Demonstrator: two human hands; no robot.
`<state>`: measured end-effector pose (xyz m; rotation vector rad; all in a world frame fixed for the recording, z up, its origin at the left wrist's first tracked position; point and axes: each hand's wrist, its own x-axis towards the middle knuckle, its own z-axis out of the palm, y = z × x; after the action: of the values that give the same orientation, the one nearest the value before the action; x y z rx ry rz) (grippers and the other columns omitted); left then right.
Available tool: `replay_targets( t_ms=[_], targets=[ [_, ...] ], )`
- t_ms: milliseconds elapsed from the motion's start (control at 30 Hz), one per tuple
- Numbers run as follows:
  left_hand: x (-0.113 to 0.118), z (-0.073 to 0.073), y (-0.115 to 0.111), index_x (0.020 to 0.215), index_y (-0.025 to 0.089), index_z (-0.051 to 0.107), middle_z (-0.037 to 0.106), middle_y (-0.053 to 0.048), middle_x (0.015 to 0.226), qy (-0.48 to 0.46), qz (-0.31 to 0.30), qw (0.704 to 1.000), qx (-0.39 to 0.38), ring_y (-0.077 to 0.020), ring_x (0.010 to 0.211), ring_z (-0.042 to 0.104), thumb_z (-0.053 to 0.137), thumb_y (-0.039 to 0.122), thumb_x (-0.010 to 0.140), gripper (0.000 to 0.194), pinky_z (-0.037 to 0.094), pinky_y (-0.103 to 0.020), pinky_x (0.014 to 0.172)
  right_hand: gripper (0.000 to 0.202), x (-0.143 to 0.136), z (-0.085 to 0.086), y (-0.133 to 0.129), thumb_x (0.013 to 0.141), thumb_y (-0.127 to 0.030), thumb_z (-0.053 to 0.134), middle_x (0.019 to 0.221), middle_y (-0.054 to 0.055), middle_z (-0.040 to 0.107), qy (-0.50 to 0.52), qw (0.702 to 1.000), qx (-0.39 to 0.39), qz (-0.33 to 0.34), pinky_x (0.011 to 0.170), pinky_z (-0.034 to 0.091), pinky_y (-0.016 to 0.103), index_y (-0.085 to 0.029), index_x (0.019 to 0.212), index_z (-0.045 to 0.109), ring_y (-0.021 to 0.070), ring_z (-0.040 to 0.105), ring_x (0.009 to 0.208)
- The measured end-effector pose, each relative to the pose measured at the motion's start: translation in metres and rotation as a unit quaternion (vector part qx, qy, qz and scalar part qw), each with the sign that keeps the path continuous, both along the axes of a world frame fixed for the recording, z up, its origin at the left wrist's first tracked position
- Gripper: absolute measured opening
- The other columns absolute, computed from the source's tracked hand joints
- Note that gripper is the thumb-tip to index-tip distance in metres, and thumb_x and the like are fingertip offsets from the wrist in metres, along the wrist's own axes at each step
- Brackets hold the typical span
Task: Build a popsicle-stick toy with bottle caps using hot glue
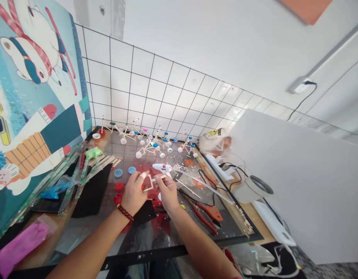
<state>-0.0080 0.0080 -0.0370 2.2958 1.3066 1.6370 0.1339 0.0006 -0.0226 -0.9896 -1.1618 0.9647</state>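
Observation:
Between my two hands is a small angular frame of pale wooden sticks. My left hand pinches its left side; a bead bracelet circles that wrist. A short wooden stick juts from the frame, and my right hand is closed on it with thumb and fingers. Just beyond lies a white glue gun with a long clear glue stick at its back. Blue bottle caps and red bottle caps sit left of my hands.
Several stick-and-cap models stand along the back by the black wire grid. Red-handled pliers lie at right, near a power strip and a white cup-shaped container. Wooden sticks and a pink packet are at left.

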Motion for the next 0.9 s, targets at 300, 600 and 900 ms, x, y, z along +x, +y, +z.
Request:
replay_targets(
  t_ms=[300,600,900],
  targets=[
    [0.0004,-0.0001,-0.0009,0.126,0.018,0.057,0.059,-0.009,0.100,0.000,0.008,1.000,-0.014,-0.0250,0.093,0.063,0.059,0.004,0.078,0.049,0.057,-0.039,0.080,0.028,-0.0023,0.0008,-0.0011,0.081,-0.047,0.072,0.064,-0.001,0.062,0.032,0.999,-0.014,-0.005,0.063,0.043,0.027,-0.019,0.076,0.073,0.0120,0.051,0.059],
    [-0.0008,0.0037,-0.0030,0.126,0.018,0.056,0.057,-0.008,0.101,0.008,0.003,1.000,0.001,-0.0237,0.093,0.062,0.061,0.003,0.078,0.051,0.055,-0.037,0.082,0.032,-0.0026,0.0020,-0.0018,0.074,-0.050,0.076,0.066,0.000,0.065,0.043,0.999,-0.014,-0.016,0.060,0.042,0.027,-0.018,0.076,0.075,0.0113,0.050,0.058],
    [-0.0001,0.0022,-0.0018,0.124,0.018,0.058,0.057,-0.008,0.099,0.009,-0.006,1.000,0.017,-0.0229,0.092,0.061,0.061,0.003,0.078,0.049,0.055,-0.037,0.081,0.033,-0.0022,0.0029,-0.0023,0.079,-0.051,0.072,0.064,0.000,0.065,0.031,0.999,-0.005,-0.024,0.058,0.043,0.027,-0.019,0.075,0.075,0.0112,0.050,0.056]
  ],
)
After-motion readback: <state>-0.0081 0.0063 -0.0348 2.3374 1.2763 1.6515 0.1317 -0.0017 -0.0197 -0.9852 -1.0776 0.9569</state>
